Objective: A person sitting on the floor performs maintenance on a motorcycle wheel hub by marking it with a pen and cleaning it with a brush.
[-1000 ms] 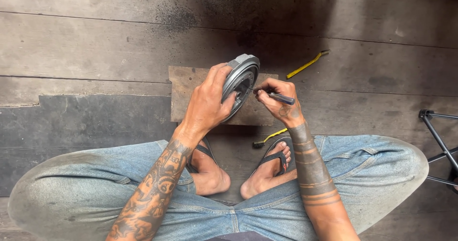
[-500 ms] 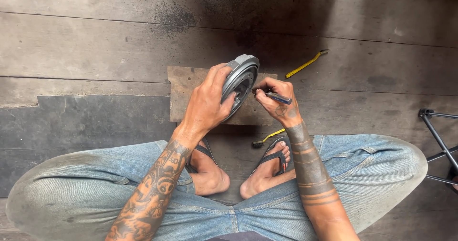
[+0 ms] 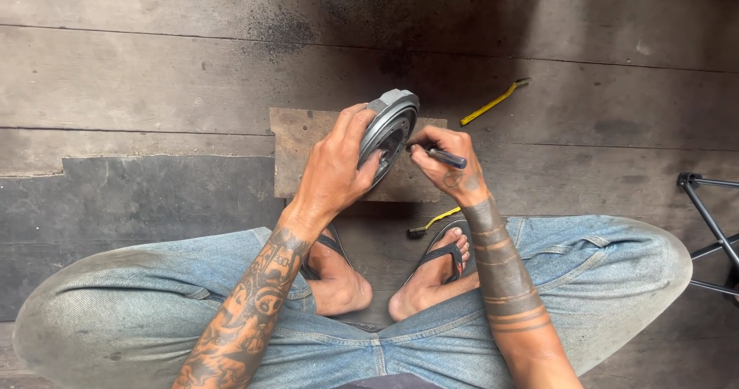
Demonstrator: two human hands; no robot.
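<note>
My left hand (image 3: pixel 336 167) grips a round grey metal disc (image 3: pixel 392 123), holding it on edge and tilted over a small wooden block (image 3: pixel 295 146) on the floor. My right hand (image 3: pixel 445 164) pinches a dark pen-like tool (image 3: pixel 446 157) with its tip against the face of the disc. I sit cross-legged in blue jeans and sandals, with both feet just below the block.
A yellow-handled tool (image 3: pixel 495 101) lies on the dark plank floor up and to the right. A second yellow-handled brush (image 3: pixel 433 223) rests by my right foot. Black metal stand legs (image 3: pixel 704 212) reach in from the right edge.
</note>
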